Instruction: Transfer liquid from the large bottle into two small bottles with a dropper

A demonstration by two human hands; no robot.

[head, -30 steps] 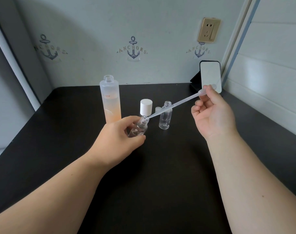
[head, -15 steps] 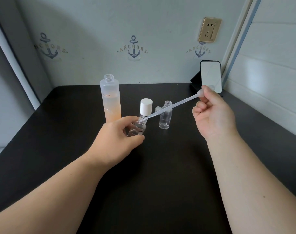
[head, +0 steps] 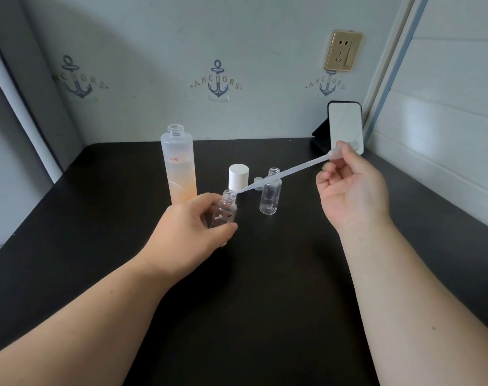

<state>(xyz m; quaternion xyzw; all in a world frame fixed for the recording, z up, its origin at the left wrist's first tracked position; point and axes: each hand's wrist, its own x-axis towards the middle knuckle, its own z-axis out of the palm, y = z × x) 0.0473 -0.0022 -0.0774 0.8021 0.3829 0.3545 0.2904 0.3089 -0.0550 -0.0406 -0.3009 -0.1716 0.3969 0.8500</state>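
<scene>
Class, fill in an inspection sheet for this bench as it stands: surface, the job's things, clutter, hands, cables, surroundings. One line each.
Surface: black tabletop, no spills seen.
Job's things: large bottle uncapped, upright, peach liquid about halfway; held small bottle tilted, dropper tip at its mouth; second small bottle upright, open, looks empty.
Clutter: white cap and a small clear cap standing behind the small bottles.
Hands: left hand grips the held small bottle; right hand pinches the dropper bulb.
Cables: nothing seen.
Surroundings: anchor-print wall, wall socket, phone propped on a stand at the back right.
</scene>
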